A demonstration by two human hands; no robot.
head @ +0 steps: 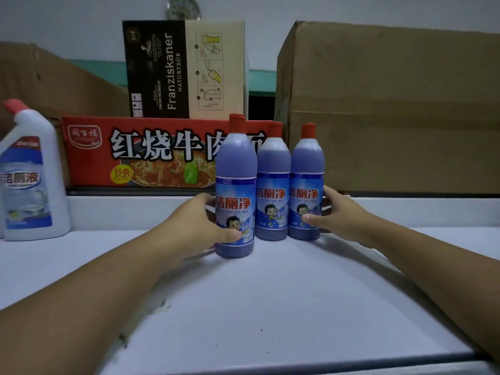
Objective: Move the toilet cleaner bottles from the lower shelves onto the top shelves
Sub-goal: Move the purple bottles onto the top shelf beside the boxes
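Note:
Three blue toilet cleaner bottles with red caps stand upright on the white top shelf (270, 307). My left hand (200, 226) grips the nearest, left bottle (236, 169), thumb across its label. My right hand (338, 215) grips the right bottle (307, 169) low on its side. The middle bottle (273, 171) stands between them, touching or nearly touching both, held by neither hand. What looks like a fourth red cap shows just behind the left bottle's cap.
A white angled-neck cleaner bottle (29, 180) with a red cap stands at the shelf's left edge. Behind the shelf are a red noodle carton (140, 152), a Franziskaner box (186, 69) and big brown cartons at right (392, 109) and left (54, 79).

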